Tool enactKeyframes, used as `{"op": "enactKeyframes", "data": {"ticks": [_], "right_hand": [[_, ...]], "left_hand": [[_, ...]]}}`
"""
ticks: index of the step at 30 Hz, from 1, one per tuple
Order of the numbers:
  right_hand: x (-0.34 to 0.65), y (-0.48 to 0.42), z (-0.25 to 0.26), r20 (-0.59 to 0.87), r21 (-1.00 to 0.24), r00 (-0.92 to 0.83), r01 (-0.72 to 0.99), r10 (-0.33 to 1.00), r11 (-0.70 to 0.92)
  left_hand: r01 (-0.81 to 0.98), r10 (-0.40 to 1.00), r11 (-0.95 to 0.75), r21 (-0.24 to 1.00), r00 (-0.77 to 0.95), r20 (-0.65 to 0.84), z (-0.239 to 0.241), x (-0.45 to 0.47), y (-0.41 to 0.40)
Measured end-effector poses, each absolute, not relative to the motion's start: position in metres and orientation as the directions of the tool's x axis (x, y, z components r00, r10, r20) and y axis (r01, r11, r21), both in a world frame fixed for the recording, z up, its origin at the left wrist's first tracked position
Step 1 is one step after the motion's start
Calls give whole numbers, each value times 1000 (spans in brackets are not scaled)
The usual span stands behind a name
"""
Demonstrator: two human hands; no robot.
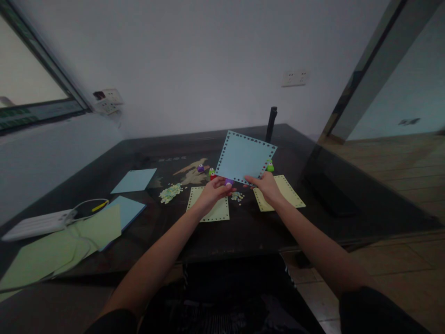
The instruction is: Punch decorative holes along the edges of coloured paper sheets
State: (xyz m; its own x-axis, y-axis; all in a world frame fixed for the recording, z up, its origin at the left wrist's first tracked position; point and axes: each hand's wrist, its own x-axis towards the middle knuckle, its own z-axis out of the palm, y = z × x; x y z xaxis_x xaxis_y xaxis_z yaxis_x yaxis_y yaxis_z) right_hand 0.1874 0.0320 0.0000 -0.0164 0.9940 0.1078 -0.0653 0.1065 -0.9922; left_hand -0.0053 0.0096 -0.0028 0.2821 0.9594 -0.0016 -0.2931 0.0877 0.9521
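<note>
A light blue sheet of paper (245, 157) with small shapes punched along its edges is held up, tilted, above the table. My right hand (267, 186) pinches its lower right edge, thumb on top. My left hand (214, 191) is closed around a small purple craft punch (228, 182) at the sheet's lower edge; whether the paper sits in its slot I cannot tell. Beneath my hands lie a pale green sheet (216, 216) and a yellow sheet (285, 194), both with punched borders. Punched-out paper bits (237, 196) are scattered between them.
Another purple punch (200, 168), a red punch (213, 177) and green punches (270, 167) stand behind. A larger heap of paper bits (170, 192) lies left. Farther left are blue sheets (134, 181), yellow-green sheets (45, 253) and a white power strip (38, 225) with a cable.
</note>
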Motion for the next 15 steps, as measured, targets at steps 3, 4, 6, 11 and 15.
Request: {"op": "enactKeyframes", "data": {"ticks": [3,4,6,11,15], "right_hand": [[187,33,-1,114,-990,-18,-80,993,112],[187,33,-2,116,-990,-19,-84,993,114],[187,33,-2,120,-989,-21,-87,993,118],[187,33,-2,118,-991,-24,-69,993,116],[188,34,-3,126,-989,-23,-75,992,124]], "left_hand": [[-293,957,77,953,291,12,-5,-6,10],[-290,956,73,954,294,16,-5,-6,11],[-286,953,70,956,301,21,-6,-6,11],[-296,953,74,952,301,19,-5,-5,11],[-303,955,75,950,298,20,-2,-5,9]]}}
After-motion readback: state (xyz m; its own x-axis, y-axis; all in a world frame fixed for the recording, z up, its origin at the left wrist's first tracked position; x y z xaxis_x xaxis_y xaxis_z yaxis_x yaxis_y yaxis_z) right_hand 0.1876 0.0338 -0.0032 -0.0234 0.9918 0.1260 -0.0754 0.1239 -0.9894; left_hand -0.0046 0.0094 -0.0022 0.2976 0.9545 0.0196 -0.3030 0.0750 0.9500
